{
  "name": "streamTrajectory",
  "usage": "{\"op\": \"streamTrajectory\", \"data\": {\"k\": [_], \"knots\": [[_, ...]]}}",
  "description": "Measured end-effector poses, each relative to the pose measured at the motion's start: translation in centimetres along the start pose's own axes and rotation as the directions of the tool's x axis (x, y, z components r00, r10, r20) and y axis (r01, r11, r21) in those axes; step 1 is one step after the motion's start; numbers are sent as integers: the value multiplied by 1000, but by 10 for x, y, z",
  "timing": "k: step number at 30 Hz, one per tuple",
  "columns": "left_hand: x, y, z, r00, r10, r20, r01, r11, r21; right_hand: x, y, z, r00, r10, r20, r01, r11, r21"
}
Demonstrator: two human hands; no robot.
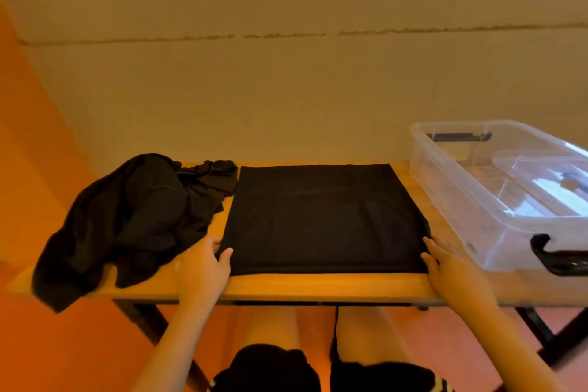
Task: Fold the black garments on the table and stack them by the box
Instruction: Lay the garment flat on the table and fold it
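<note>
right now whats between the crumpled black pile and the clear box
In the head view, the flat black garment lies between the crumpled pile and the clear box, with a strip of bare table beside the box.

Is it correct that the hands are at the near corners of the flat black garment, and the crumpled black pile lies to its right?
Not quite. In the head view the crumpled black pile lies left of the flat black garment; the clear box is on the right.
</note>
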State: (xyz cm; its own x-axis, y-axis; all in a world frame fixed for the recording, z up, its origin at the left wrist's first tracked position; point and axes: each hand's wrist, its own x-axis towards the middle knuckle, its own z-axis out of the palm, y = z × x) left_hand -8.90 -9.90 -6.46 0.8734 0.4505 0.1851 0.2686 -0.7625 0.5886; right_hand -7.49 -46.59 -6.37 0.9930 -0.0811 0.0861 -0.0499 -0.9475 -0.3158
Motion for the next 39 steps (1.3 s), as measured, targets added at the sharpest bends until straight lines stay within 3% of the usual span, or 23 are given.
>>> {"op": "streamTrajectory", "data": {"k": [2, 4, 7, 10, 13, 17, 22, 26, 29, 34, 38, 39], "knots": [[-3, -1, -3, 1000, -6, -14, 6, 1000, -6, -6, 8, -2, 993, -35, 111, 44, 996, -78], [-8, -4, -6, 998, 34, -59, -28, 994, 110, -11, 18, 1, 993, -14, 115, 34, 984, -175], [-17, 0, -6, 960, 269, -80, -248, 946, 207, -14, 20, 1, 998, -42, 38, 48, 987, -152], [-22, 13, -5, 879, 460, 127, -473, 873, 120, -13, 4, -5, 977, -190, 93, 202, 967, -157], [-23, 10, 0, 814, 416, 407, -529, 819, 222, -19, 9, -4, 965, -205, 163, 234, 954, -187], [-22, -6, -2, 764, 430, 481, -605, 737, 300, -30, 23, -1, 964, -241, 112, 259, 946, -195], [-29, -42, -8, 692, 647, 318, -720, 647, 250, -42, 37, 3, 957, -290, 22, 286, 924, -253], [-34, -61, -12, 682, 707, 187, -730, 643, 231, -49, 63, 20, 865, -410, -291, 351, 907, -235], [-40, -62, -15, 723, 681, 118, -691, 712, 124, -53, 64, 18, 794, -446, -413, 380, 895, -235], [-38, -43, -40, 846, 532, -32, -533, 845, -30, -54, 46, -5, 833, -376, -406, 365, 925, -109], [21, 15, -88, 834, 529, -159, -546, 833, -91, -14, -13, -70, 738, -358, -572, 479, 875, 69], [41, 34, -103, 835, 514, -194, -537, 840, -84, 1, -34, -93, 745, -341, -573, 478, 873, 101]]}}
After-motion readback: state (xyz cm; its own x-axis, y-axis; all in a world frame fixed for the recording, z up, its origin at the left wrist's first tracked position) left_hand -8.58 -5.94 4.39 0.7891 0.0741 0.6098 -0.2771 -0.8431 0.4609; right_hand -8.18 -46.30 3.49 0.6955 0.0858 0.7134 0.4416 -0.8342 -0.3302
